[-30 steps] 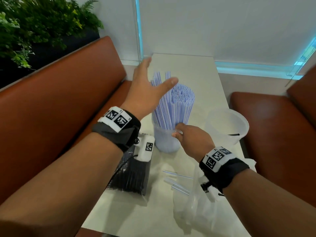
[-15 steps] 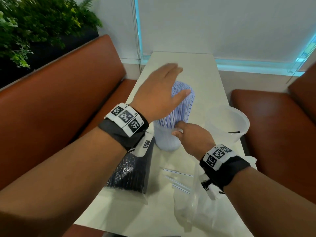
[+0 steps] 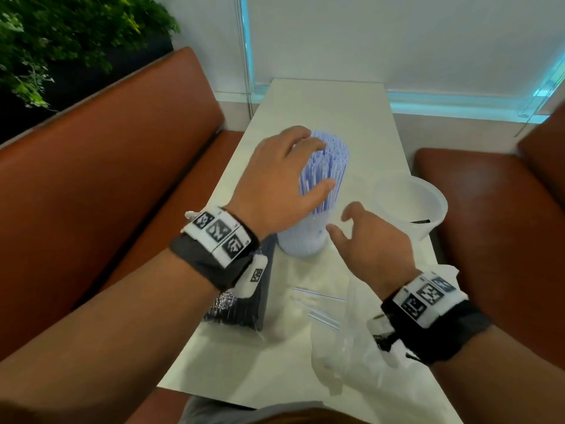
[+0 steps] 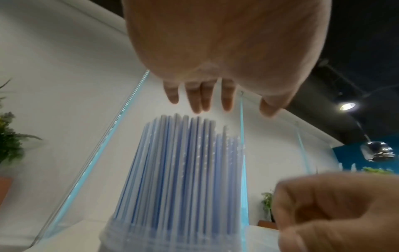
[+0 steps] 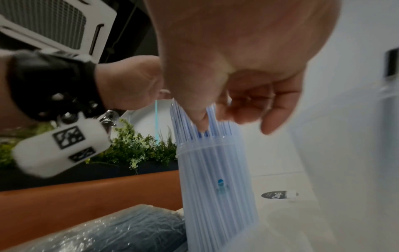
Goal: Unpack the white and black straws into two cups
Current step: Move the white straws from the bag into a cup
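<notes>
White straws with blue stripes (image 3: 328, 166) stand bundled upright in a clear cup (image 3: 301, 240) at the table's middle. My left hand (image 3: 293, 172) lies over their tops with fingers straight and the thumb against the near side of the bundle. In the left wrist view its fingertips (image 4: 207, 100) sit just above the straw ends (image 4: 183, 153). My right hand (image 3: 351, 228) hovers just right of the cup, fingers loosely curled, holding nothing. A wrapped pack of black straws (image 3: 241, 301) lies left of the cup, partly under my left wrist. A second clear cup (image 3: 428, 206) stands at the right.
A few loose white straws (image 3: 318, 304) lie on the table (image 3: 321, 102) in front of the cup. A crumpled clear plastic bag (image 3: 342, 362) sits near the front edge under my right wrist. Brown benches (image 3: 107, 179) flank the narrow table.
My left hand came down from above and settled over the straw tops, pressing the fanned straws together. My right hand let go of the bundle at the cup's rim and drew back slightly.
</notes>
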